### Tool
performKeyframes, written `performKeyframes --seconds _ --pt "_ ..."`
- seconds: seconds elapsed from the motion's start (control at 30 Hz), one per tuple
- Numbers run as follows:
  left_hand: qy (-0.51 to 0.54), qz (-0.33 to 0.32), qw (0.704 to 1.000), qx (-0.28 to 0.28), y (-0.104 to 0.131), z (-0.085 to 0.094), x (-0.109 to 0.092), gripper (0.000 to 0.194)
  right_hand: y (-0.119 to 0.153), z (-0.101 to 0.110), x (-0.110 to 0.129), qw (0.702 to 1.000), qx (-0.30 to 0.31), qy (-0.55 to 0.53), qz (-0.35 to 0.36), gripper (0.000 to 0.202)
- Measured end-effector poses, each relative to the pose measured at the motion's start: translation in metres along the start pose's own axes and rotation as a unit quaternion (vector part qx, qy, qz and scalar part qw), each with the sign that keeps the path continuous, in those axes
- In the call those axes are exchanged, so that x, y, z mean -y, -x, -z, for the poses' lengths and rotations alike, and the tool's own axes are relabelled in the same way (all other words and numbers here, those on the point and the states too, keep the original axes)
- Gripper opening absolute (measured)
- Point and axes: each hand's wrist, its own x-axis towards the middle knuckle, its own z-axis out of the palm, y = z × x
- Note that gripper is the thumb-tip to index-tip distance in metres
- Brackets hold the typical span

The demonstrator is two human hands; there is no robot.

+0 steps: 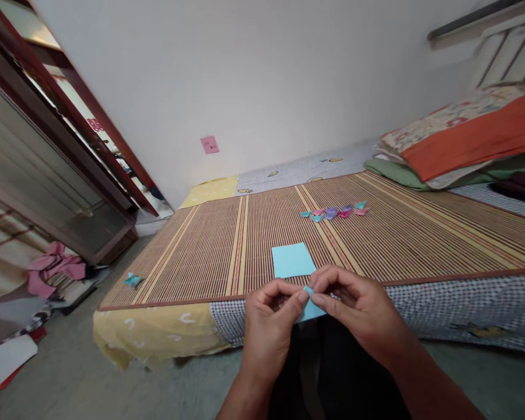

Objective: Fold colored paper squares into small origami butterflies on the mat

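Between my two hands, at the near edge of the bed, is a light blue piece of paper [310, 311], its top corner pinched. My left hand [273, 315] grips it between thumb and forefinger. On the other side, my right hand [361, 300] pinches the same corner, fingertips close to those of the left. Just beyond them a flat light blue square sheet [293, 260] lies on the striped mat. Farther back sits a row of several small folded paper pieces [331, 213] in blue, pink and purple. One folded teal piece [132, 280] rests near the mat's left corner.
The striped mat [201, 251] covers the bed. Pillows and folded bedding [468, 137] are piled at the right. A pink note [209, 144] is on the white wall. Pink cloth [55, 269] lies at the far left, by a cabinet.
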Motion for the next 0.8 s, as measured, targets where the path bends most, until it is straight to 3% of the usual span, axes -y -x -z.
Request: performKeyframes --seconds 0.17,0.5,0.67,0.8 --pt "-0.020 -0.009 1.000 0.003 0.003 -0.001 -0.002 0.017 -0.001 0.002 0.000 0.999 0.014 -0.021 -0.024 0.014" --pt "-0.013 0.014 1.000 -0.007 -0.003 0.002 0.001 0.022 0.002 -0.002 -0.004 0.998 -0.027 0.056 -0.019 0.011" --pt "0.035 0.004 0.997 -0.075 -0.008 0.006 0.007 0.026 0.003 0.000 0.000 0.983 -0.050 0.162 0.065 0.007" --pt "0.040 -0.019 0.995 -0.089 -0.008 0.007 0.008 0.024 0.001 -0.001 -0.001 0.955 -0.066 0.237 0.165 0.010"
